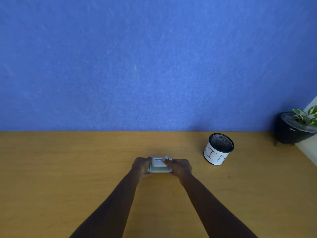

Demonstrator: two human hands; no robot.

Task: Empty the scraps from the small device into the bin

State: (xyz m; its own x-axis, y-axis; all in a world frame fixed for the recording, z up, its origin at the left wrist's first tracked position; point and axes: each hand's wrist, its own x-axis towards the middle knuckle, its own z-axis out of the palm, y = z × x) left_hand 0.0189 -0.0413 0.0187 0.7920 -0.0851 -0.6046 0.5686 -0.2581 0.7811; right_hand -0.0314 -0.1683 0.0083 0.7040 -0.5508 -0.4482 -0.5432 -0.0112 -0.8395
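Note:
A small pale grey-green device (159,166), like a hole punch, sits at the middle of the wooden table (68,160). My left hand (141,166) grips its left end. My right hand (179,167) grips its right end, thumb over the top. To the right and slightly farther back stands the bin (218,149), a black mesh cup wrapped in white paper with hand-drawn letters, mouth tilted toward me in this view. No scraps are visible.
A dark pot with a green-and-white leafy plant (296,127) stands at the far right corner. A blue wall (154,66) rises directly behind the table. The table's right edge runs diagonally past the pot.

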